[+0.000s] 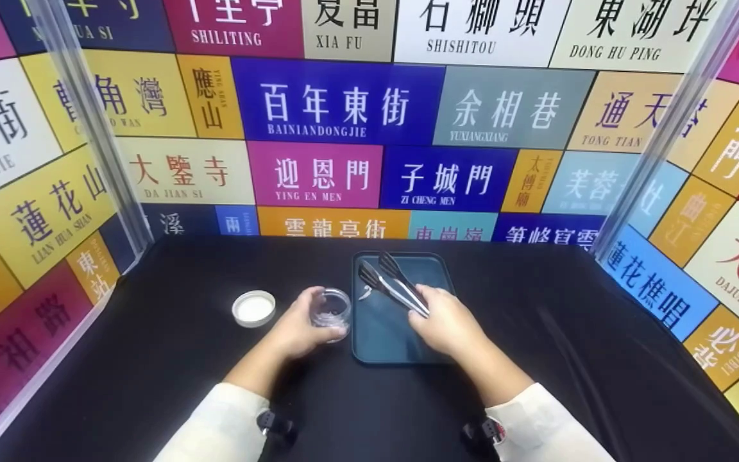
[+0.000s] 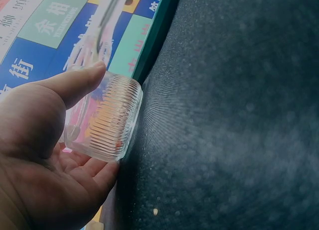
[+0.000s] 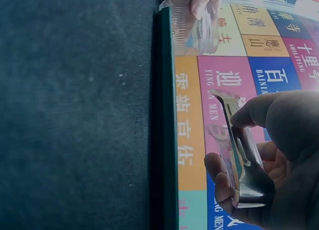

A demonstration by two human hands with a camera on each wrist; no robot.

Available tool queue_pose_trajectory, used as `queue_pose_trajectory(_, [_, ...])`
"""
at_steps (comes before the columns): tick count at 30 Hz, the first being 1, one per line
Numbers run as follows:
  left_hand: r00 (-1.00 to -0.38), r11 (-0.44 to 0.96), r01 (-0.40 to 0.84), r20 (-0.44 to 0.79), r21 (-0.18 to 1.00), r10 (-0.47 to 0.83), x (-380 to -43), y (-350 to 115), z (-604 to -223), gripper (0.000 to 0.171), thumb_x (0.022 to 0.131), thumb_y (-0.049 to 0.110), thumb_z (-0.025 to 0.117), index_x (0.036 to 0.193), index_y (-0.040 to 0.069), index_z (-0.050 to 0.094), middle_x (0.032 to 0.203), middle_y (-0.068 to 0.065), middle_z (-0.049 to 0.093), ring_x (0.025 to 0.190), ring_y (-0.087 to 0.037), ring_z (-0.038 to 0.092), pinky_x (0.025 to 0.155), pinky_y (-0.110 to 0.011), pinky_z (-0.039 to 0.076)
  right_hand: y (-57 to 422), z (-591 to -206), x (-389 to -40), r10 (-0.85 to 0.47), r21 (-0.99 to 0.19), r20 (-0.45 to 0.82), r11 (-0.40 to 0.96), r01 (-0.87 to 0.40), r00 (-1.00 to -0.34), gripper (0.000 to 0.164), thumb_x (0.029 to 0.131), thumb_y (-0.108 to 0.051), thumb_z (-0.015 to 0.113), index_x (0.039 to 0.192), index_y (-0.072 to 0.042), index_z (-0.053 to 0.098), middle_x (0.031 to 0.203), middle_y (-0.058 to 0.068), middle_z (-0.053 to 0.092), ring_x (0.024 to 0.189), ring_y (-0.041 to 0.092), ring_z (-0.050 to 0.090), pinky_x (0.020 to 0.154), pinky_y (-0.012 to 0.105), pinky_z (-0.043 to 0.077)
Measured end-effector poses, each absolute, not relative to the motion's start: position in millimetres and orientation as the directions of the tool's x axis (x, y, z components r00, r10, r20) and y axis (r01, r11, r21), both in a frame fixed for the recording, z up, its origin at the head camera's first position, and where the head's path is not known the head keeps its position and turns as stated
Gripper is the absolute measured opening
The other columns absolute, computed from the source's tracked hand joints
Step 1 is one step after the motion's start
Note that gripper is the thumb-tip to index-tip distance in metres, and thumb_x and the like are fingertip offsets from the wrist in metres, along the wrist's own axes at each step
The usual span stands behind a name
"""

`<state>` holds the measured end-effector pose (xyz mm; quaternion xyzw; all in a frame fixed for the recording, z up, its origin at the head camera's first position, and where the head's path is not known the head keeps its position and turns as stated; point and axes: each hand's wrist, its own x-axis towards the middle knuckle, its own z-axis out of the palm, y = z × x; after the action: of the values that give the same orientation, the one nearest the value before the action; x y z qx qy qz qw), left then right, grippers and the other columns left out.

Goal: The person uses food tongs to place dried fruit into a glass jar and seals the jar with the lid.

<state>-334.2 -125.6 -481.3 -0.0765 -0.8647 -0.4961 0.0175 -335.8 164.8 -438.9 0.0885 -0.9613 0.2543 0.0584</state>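
Note:
My left hand point(image 1: 296, 326) grips a clear jar point(image 1: 331, 314) with no lid on it, thumb on one side and fingers on the other. In the left wrist view the jar point(image 2: 112, 120) shows fine ribs on its side. My right hand point(image 1: 451, 323) holds metal tongs point(image 1: 400, 292) with black tips, which point forward and left over the dark teal tray point(image 1: 382, 343). A small pale bit point(image 1: 365, 293) shows beside the nearer tip. In the right wrist view, thumb and fingers press the tongs point(image 3: 244, 165) from both sides. The jar stands at the tray's left edge.
A round white lid point(image 1: 254, 308) lies on the black cloth point(image 1: 183, 333) left of the jar. Panels of colourful place-name signs point(image 1: 344, 102) enclose the table at the back and both sides. Tiny pale specks point(image 2: 155, 211) dot the tray.

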Motion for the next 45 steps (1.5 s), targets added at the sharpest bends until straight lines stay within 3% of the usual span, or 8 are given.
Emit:
queue_pose_trajectory(7, [-0.988, 0.497, 0.144, 0.099, 0.856, 0.116, -334.3, -124.3, -480.3, 0.099, 0.079, 0.023, 0.096, 0.158, 0.004, 0.04, 0.159, -0.023, 0.055, 0.147, -0.04, 0.054, 0.129, -0.053, 0.037, 165.1, -446.2, -336.6, -0.193, -0.446, 0.118, 0.866, -0.225, -0.974, 0.059, 0.102, -0.032, 0.072, 0.154, -0.007, 0.057, 0.155, 0.02, 0.06, 0.145, 0.039, 0.057, 0.124, 0.058, 0.043])
queue_pose_trajectory(16, [-0.987, 0.494, 0.15, 0.106, 0.856, 0.117, -334.3, -125.0, -480.7, 0.1, 0.079, 0.024, 0.096, 0.158, 0.003, 0.04, 0.158, -0.023, 0.055, 0.147, -0.04, 0.055, 0.129, -0.053, 0.038, 165.1, -452.8, -340.3, -0.236, -0.406, 0.051, 0.883, -0.236, -0.97, 0.056, 0.102, -0.028, 0.074, 0.153, -0.01, 0.059, 0.153, 0.015, 0.063, 0.142, 0.035, 0.061, 0.124, 0.056, 0.045])
queue_pose_trajectory(28, [-0.99, 0.509, 0.137, 0.095, 0.85, 0.107, -335.4, -126.3, -481.9, 0.099, 0.079, 0.025, 0.095, 0.159, 0.006, 0.04, 0.158, -0.02, 0.057, 0.145, -0.037, 0.056, 0.128, -0.052, 0.039, 167.9, -451.2, -341.1, -0.244, -0.373, 0.104, 0.889, -0.265, -0.964, 0.039, 0.104, -0.017, 0.069, 0.143, -0.016, 0.069, 0.147, 0.011, 0.069, 0.141, 0.034, 0.062, 0.123, 0.056, 0.045])
queue_pose_trajectory(45, [-0.987, 0.49, 0.154, 0.11, 0.858, 0.118, -334.1, -125.8, -482.0, 0.099, 0.079, 0.025, 0.096, 0.158, 0.003, 0.041, 0.158, -0.023, 0.056, 0.147, -0.04, 0.054, 0.129, -0.054, 0.037, 168.7, -441.8, -338.4, -0.196, -0.436, 0.136, 0.868, -0.236, -0.971, 0.04, 0.105, -0.017, 0.068, 0.145, -0.017, 0.068, 0.148, 0.011, 0.068, 0.141, 0.035, 0.062, 0.122, 0.058, 0.046])
